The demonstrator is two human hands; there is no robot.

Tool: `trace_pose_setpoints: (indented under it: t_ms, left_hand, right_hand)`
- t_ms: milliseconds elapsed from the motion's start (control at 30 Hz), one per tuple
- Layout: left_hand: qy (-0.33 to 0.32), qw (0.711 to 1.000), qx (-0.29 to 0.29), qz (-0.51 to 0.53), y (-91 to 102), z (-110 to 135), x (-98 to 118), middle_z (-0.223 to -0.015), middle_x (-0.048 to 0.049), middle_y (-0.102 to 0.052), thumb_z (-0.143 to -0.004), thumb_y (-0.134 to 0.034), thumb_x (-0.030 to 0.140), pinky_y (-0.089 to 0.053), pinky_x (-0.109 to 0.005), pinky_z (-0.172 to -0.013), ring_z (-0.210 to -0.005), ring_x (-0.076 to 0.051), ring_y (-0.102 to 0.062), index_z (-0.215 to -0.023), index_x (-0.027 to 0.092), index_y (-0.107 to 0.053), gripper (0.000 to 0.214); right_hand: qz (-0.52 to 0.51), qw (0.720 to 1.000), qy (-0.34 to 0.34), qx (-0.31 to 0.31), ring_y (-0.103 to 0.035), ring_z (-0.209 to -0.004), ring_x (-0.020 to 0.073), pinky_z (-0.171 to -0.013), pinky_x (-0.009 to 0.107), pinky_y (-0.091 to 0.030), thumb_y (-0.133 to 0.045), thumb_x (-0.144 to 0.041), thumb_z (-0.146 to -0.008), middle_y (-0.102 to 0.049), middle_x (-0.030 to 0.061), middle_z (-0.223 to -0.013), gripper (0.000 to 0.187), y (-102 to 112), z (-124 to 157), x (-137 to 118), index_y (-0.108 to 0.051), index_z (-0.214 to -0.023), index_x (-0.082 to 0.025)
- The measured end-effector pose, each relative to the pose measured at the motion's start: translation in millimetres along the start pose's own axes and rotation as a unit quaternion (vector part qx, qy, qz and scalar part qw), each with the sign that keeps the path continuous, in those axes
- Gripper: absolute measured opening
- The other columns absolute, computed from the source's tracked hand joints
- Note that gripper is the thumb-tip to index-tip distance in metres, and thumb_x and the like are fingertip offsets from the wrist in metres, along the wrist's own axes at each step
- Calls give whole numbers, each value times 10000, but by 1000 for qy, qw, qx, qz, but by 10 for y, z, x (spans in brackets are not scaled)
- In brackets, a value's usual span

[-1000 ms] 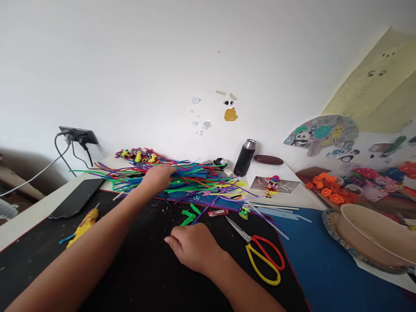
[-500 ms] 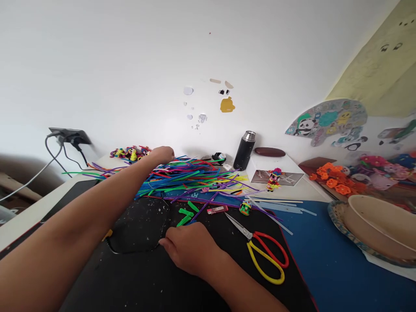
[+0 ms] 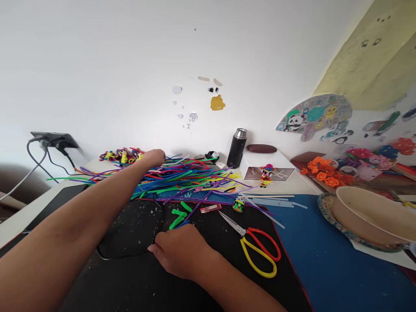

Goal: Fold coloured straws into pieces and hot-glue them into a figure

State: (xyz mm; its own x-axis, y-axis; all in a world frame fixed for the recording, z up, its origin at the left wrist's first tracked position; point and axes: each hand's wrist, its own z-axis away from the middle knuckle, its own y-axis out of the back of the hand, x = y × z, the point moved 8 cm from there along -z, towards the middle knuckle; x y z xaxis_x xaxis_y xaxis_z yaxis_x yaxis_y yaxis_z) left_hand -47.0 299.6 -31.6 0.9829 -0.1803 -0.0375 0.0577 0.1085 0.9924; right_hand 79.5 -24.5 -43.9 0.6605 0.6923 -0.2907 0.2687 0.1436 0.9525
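My left hand (image 3: 156, 157) is stretched over the back of a heap of colourful pipe cleaners (image 3: 175, 180). Its fingers look curled and are mostly hidden on the far side; a pale stem lies close to it. My right hand (image 3: 182, 251) rests closed on the black mat (image 3: 136, 281), thumb against the fingers; anything inside is out of sight. By its thumb runs a thin black cord loop (image 3: 126, 256). Short green pipe cleaner pieces (image 3: 178, 216) lie just beyond its knuckles, with a bit of blue beside them.
Scissors (image 3: 240, 230) with red and yellow handles lie right of my right hand, near a pink-red packet (image 3: 210, 209) and a small green figure (image 3: 238, 205). Behind stand a black thermos (image 3: 237, 149) and a white box (image 3: 251, 162). A beige basin (image 3: 367, 216) sits far right.
The view has turned slightly right, so everything appears shifted left. Both hands keep nearly the same poses and places over the heap and the mat.
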Motion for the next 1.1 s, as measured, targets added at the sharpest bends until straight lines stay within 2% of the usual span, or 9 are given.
trace_pose_setpoints:
  t_ms: [200, 367, 467, 633, 733, 833, 900, 1000, 1100]
  left_hand:
    - [39, 996, 62, 60, 353, 136, -87, -1135, -114, -832, -853, -645, 474, -558, -337, -798, -1017, -323, -737, -1109, 244, -852, 401]
    - [31, 983, 126, 129, 746, 440, -61, -957, -74, -831, -960, -527, 483, -532, -314, -701, -783, -231, -719, -1168, 227, -827, 446]
    - [15, 940, 246, 234, 1133, 708, -49, -834, -63, -790, -916, -627, 483, -510, -345, -691, -699, -212, -654, -1052, 208, -836, 371]
    - [38, 830, 423, 361, 1665, 1109, -161, -995, -56, -783, -920, -669, 456, -510, -309, -705, -773, -185, -640, -1032, 209, -789, 296]
    - [-1, 807, 476, 351, 1868, 1349, -45, -980, -44, -770, -899, -703, 370, -510, -291, -725, -804, -177, -634, -965, 214, -767, 181]
    - [-56, 794, 484, 363, 1903, 1651, 165, -914, -40, -768, -911, -686, 318, -498, -299, -705, -729, -154, -605, -975, 204, -776, 158]
    - [-80, 797, 476, 364, 1841, 1872, 322, -816, -27, -742, -900, -697, 320, -478, -306, -665, -675, -150, -589, -979, 210, -791, 165]
    - [-99, 842, 402, 346, 1624, 2087, 577, -673, -7, -684, -930, -666, 400, -446, -316, -603, -593, -162, -574, -998, 235, -803, 225]
    - [-131, 876, 344, 313, 1400, 2231, 794, -725, -25, -732, -939, -648, 447, -459, -328, -623, -614, -187, -606, -988, 246, -806, 261]
  right_hand:
    - [4, 1000, 4, 5, -799, -796, 272, -626, 308, -548, -535, -423, -1091, -816, 90, -900, 333, -25, -9, 7, -708, -989, -158]
    - [3, 1000, 1, 4, -799, -788, 277, -602, 319, -531, -517, -423, -1097, -818, 83, -910, 336, -12, -5, 6, -704, -989, -166]
    - [-1, 1000, 1, 5, -798, -784, 268, -595, 307, -512, -514, -421, -1100, -819, 83, -913, 334, -9, 2, 12, -701, -989, -168]
    - [-5, 1000, -6, 5, -796, -785, 255, -596, 296, -477, -514, -422, -1104, -815, 81, -907, 340, 3, 4, 30, -700, -969, -172]
    - [-8, 1000, -10, 1, -785, -778, 244, -583, 295, -436, -517, -421, -1105, -812, 80, -905, 341, 35, 3, 29, -701, -960, -173]
    - [-34, 999, -26, 15, -759, -765, 214, -581, 283, -384, -524, -438, -1101, -806, 61, -890, 345, 109, 19, 65, -704, -945, -189]
    - [-77, 995, -49, 46, -731, -750, 184, -593, 267, -359, -538, -439, -1096, -790, 36, -855, 342, 186, 41, 137, -698, -911, -201]
    - [-178, 972, -97, 117, -694, -722, 158, -616, 249, -356, -566, -398, -1080, -740, 6, -766, 337, 306, 85, 328, -676, -829, -202]
    - [-324, 914, -136, 201, -643, -608, 140, -611, 243, -395, -548, -410, -1073, -650, -27, -651, 323, 392, 124, 578, -692, -866, -208]
